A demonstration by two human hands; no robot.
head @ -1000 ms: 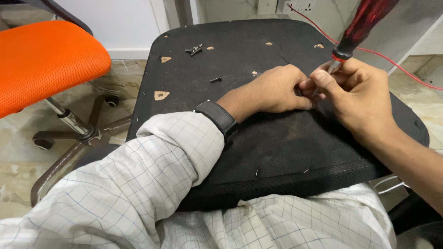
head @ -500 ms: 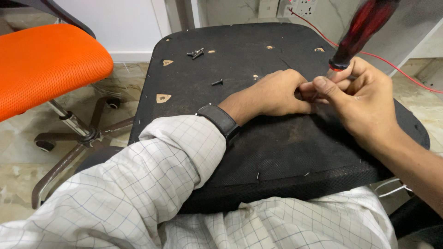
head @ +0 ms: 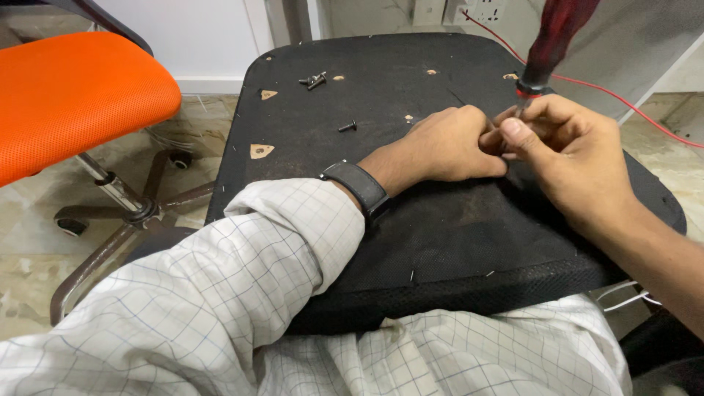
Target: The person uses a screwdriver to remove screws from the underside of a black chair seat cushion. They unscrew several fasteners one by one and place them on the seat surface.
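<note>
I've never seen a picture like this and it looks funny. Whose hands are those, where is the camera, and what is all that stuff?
The camera sits on a person's head and looks down, so you see that person's own two hands, as if through their eyes. A black upturned chair seat rests across their lap. The left hand, with a dark wrist band and a checked white sleeve, presses down on the seat. The right hand pinches the metal shaft of a screwdriver with a dark red handle, standing nearly upright, its tip hidden between the two hands. Loose on the seat lie one small black screw and a little pile of screws farther back. To the left stands an orange chair on wheels. A thin red wire runs behind.
</note>
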